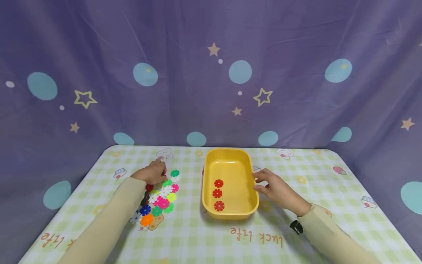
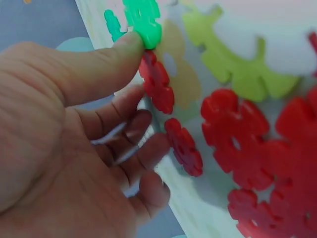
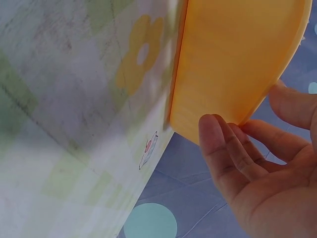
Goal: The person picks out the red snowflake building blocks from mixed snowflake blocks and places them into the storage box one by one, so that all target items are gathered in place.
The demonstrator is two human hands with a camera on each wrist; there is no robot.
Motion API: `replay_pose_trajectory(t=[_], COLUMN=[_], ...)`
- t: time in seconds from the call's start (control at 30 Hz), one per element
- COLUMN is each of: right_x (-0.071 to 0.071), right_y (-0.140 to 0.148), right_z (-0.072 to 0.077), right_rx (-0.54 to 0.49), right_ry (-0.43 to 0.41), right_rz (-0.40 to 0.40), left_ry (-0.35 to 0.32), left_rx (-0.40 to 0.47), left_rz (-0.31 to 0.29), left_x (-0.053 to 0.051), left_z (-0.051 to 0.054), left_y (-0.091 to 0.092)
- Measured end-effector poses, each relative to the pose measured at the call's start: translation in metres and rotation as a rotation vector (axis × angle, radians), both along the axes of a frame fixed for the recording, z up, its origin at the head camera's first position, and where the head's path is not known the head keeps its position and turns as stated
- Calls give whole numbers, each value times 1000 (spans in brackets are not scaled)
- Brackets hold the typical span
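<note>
My left hand (image 1: 151,173) reaches to the far side of a pile of flower-shaped plastic pieces. In the left wrist view its thumb overlaps a green piece (image 2: 143,22), and the forefinger tip is at the edge of a red piece (image 2: 157,84). Thumb and forefinger stand apart; whether they grip that red piece is unclear. Another red piece (image 2: 183,146) lies by the other, loosely bent fingers. My right hand (image 1: 278,190) holds the right rim of a yellow tray (image 1: 235,172), some fingertips against its outer wall. Three red pieces (image 1: 217,193) lie along the tray's left side.
The pile also has a pink piece (image 1: 162,203), a blue piece (image 1: 145,210), an orange piece (image 1: 147,220) and several others, some partly overlapping. A checked cloth (image 1: 191,242) covers the table. A purple curtain (image 1: 184,110) hangs behind it.
</note>
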State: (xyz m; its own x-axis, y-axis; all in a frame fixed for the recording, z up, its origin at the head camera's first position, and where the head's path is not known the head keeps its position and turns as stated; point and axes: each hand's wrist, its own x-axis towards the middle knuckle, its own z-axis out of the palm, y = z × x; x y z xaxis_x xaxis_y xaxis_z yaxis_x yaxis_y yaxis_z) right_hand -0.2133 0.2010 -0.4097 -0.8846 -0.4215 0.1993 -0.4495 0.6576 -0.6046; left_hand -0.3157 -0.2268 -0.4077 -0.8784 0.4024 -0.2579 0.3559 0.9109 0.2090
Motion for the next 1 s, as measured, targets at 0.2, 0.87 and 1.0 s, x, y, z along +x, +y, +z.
replay_pose_trajectory(t=[0.2, 0.87, 1.0], right_x=[1, 2, 2], right_y=[1, -2, -2], right_z=[-1, 1, 1], right_rx=[-7, -1, -5], right_ry=[-1, -11, -9], right_rz=[-9, -10, -14], left_ry=[-43, -43, -70], left_rx=[-33, 115, 112], left_rz=[117, 38, 43], left_x=[-1, 12, 16], left_z=[-1, 3, 7], left_y=[4, -17, -16])
